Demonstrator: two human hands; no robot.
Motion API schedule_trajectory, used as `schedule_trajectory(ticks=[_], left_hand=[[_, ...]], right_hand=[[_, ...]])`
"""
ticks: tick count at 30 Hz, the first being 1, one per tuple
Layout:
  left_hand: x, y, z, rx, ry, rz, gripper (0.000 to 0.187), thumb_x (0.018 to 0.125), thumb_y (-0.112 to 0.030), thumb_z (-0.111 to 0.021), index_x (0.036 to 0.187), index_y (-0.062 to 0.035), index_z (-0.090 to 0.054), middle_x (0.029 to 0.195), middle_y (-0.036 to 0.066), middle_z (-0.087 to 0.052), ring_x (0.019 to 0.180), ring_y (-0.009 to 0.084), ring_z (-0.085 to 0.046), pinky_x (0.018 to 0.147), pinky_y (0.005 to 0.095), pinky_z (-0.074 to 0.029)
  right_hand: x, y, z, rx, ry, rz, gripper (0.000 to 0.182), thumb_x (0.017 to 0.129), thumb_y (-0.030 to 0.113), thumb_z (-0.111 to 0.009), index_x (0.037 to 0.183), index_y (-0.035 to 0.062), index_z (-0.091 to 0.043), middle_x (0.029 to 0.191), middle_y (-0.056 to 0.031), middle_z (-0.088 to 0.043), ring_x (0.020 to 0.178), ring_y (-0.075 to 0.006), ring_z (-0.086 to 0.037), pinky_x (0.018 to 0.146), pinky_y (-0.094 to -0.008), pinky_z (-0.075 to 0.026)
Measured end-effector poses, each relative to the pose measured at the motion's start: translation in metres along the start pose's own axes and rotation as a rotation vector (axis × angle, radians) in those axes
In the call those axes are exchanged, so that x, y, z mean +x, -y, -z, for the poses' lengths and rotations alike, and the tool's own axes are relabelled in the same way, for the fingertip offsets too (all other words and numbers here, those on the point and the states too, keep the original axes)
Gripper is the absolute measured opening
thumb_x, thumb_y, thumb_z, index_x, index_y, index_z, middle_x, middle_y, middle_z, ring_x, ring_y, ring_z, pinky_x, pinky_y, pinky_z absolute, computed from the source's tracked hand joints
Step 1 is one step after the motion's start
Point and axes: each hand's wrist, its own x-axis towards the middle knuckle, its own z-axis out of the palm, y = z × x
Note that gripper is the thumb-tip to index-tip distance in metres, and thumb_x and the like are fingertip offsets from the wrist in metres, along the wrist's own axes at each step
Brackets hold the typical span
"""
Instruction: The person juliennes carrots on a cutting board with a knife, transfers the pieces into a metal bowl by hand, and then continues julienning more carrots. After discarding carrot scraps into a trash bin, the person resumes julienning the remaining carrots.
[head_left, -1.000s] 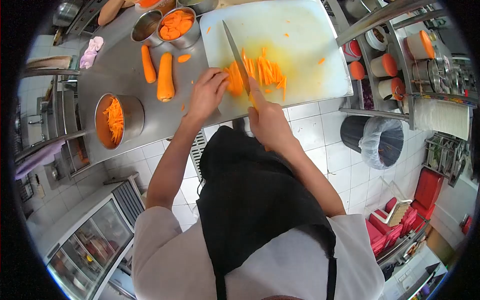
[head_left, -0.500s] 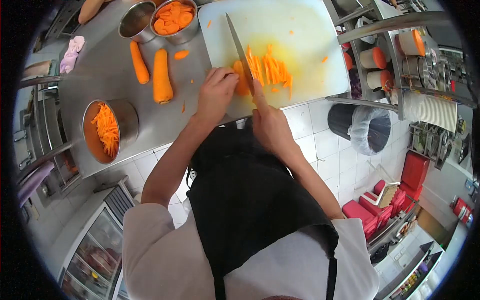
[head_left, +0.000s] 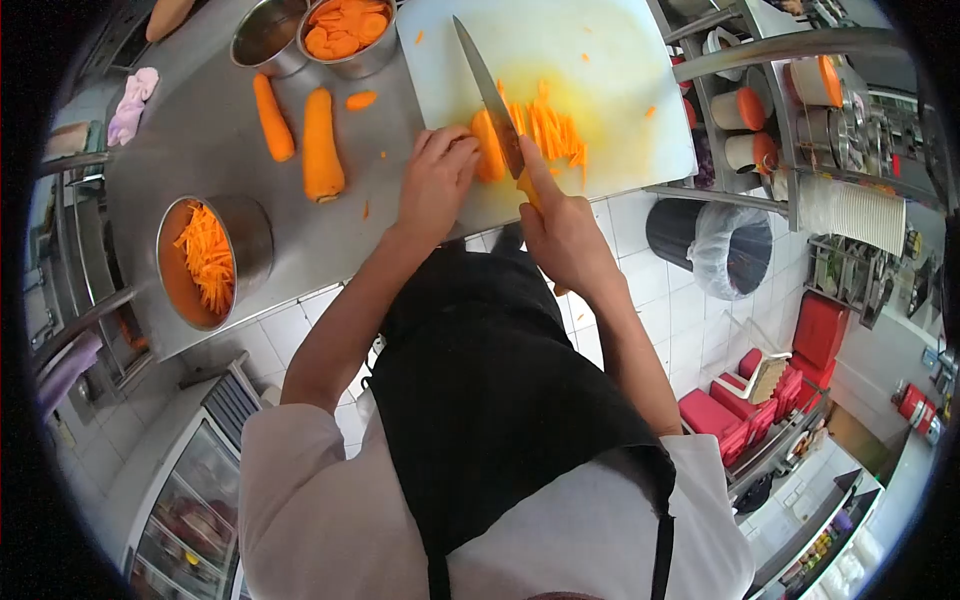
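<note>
Bright, even light (fisheye-warped, dark edges).

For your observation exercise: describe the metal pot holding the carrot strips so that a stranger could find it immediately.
Start at the steel counter. At its near left edge stands the metal pot. Unlike the bowl of carrot rounds beside the cutting board, it holds thin strips.

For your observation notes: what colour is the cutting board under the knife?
White, stained orange-yellow; the cutting board shows best in the head view.

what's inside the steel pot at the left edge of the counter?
The steel pot holds carrot strips heaped against an orange-smeared inner wall. Its bottom beneath the heap is covered and cannot be seen.
</note>
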Motion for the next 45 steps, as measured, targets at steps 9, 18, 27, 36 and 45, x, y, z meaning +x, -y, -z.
schedule_trajectory(ticks=[9, 18, 27, 36, 45], left_hand=[[-0.003, -0.007, 0.000, -0.008, 0.003, 0.036, 0.028, 0.084, -0.006, -0.075, 0.111, -0.0006, -0.070, 0.119, 0.011, -0.064, 0.106, 0.0311, -0.060, 0.093, 0.0411, -0.051], [-0.001, -0.016, -0.003, 0.041, -0.025, 0.054, 0.024, 0.083, -0.004, -0.075, 0.106, -0.0001, -0.071, 0.116, 0.011, -0.066, 0.105, 0.0313, -0.060, 0.092, 0.0412, -0.051], [-0.002, -0.005, -0.003, 0.023, 0.004, -0.005, 0.031, 0.081, -0.004, -0.076, 0.111, 0.0009, -0.069, 0.121, 0.012, -0.063, 0.109, 0.0322, -0.059, 0.096, 0.0410, -0.050], [0.004, 0.001, 0.016, -0.014, 0.213, -0.043, 0.057, 0.082, -0.002, -0.076, 0.136, -0.0010, -0.056, 0.136, 0.014, -0.054, 0.126, 0.0341, -0.053, 0.106, 0.0427, -0.046], [0.012, 0.015, 0.015, -0.101, 0.192, -0.097, 0.026, 0.087, -0.006, -0.073, 0.112, -0.0001, -0.070, 0.122, 0.011, -0.062, 0.111, 0.0304, -0.061, 0.096, 0.0403, -0.051]], right_hand=[[-0.012, -0.010, -0.026, 0.033, -0.055, 0.020, 0.073, 0.087, -0.004, -0.052, 0.156, 0.0038, -0.030, 0.076, -0.0350, -0.063, 0.073, -0.0525, -0.064, 0.070, -0.0584, -0.051], [-0.008, -0.021, -0.037, 0.035, -0.048, 0.031, 0.076, 0.088, -0.004, -0.053, 0.158, 0.0044, -0.026, 0.082, -0.0351, -0.065, 0.074, -0.0512, -0.065, 0.068, -0.0574, -0.052], [0.001, -0.031, -0.029, 0.055, -0.113, 0.172, 0.080, 0.087, -0.004, -0.055, 0.160, 0.0086, -0.024, 0.092, -0.0366, -0.066, 0.080, -0.0537, -0.065, 0.074, -0.0544, -0.053], [-0.011, -0.024, -0.038, 0.041, -0.076, 0.027, 0.081, 0.087, -0.001, -0.056, 0.161, 0.0088, -0.023, 0.074, -0.0342, -0.064, 0.071, -0.0526, -0.065, 0.070, -0.0564, -0.052], [-0.013, -0.021, -0.029, 0.019, -0.087, 0.080, 0.077, 0.089, 0.002, -0.056, 0.159, 0.0057, -0.025, 0.080, -0.0347, -0.066, 0.074, -0.0520, -0.065, 0.072, -0.0573, -0.052]])
